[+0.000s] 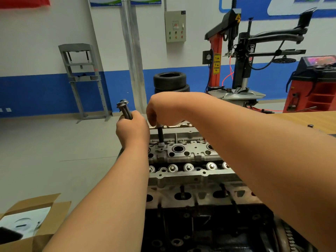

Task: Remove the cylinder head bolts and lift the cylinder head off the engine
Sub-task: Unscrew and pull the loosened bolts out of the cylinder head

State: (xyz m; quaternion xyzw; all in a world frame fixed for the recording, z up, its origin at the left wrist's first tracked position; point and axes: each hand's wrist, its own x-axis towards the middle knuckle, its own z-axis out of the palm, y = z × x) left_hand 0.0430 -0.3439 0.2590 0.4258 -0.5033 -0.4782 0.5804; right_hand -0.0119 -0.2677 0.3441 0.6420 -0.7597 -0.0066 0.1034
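Observation:
The grey cylinder head (183,157) sits on top of the dark engine block (200,224) in the lower middle of the view. My left hand (131,129) grips a bundle of removed head bolts (124,109), heads up, just left of the head. My right hand (161,110) reaches across and pinches the top of a long dark bolt (160,134) that stands upright in a hole at the head's far left end. Its lower tip is still in the hole. My right forearm hides the right part of the head.
An open cardboard box (31,220) lies at the lower left. A wooden bench (309,120) is at the right. Behind stand a grey press frame (81,79), stacked tyres (171,81), a tyre changer (236,57) and a red wheel balancer (314,84).

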